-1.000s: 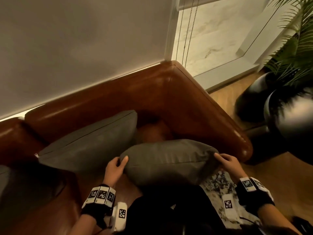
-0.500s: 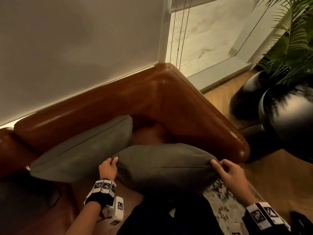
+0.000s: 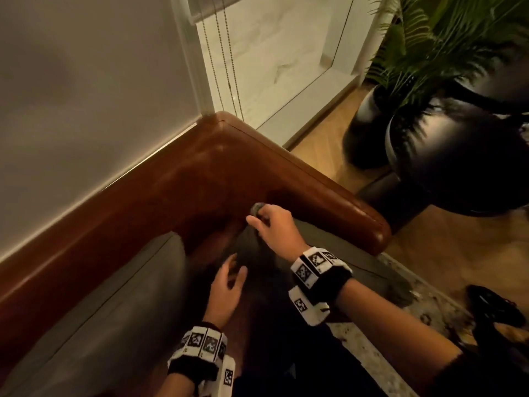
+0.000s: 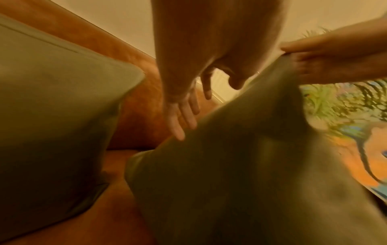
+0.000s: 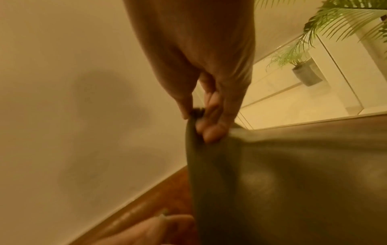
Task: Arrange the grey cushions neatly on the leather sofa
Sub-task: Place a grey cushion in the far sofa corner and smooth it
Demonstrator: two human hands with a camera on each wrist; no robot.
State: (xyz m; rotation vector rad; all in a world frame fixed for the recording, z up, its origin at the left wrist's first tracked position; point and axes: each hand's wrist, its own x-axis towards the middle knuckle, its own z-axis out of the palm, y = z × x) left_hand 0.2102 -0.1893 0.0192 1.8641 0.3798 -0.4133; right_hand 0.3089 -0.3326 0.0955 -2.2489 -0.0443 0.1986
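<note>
Far left: a grey square fabric cushion point(image 3: 100, 310) already stands leaning against the backrest of the brown leather corner sofa point(image 3: 200, 173). This item is judged as placed. Its near end is cut off by the frame edge.

Centre left: the left hand point(image 3: 226, 290) is spread, fingers straight and apart. In the left wrist view the fingertips point(image 4: 178, 132) rest on the left face of the second grey fabric cushion point(image 3: 363, 262), steadying it without gripping.

Centre: the second cushion stands on edge in the sofa corner, between the first cushion and the armrest, tilted and apart from the first.

Centre right: the right hand point(image 3: 274, 227) pinches this cushion's upper far corner between thumb and curled fingers point(image 5: 211, 132), as the right wrist view confirms.

Assessment: the work is judged to be well along. One cushion is set and the second is brought to its corner but not yet let go. What is left is to settle it against the leather and release both hands.

Right: a patterned rug point(image 3: 429, 310), a wooden floor and round black planters point(image 3: 458, 156) holding green palms.

Limits: the held cushion's lower edge is hidden behind the forearms and dark clothing. Whether it bears on the seat or the armrest cannot be told. Both wrist views are blurred, and the lighting is dim.
</note>
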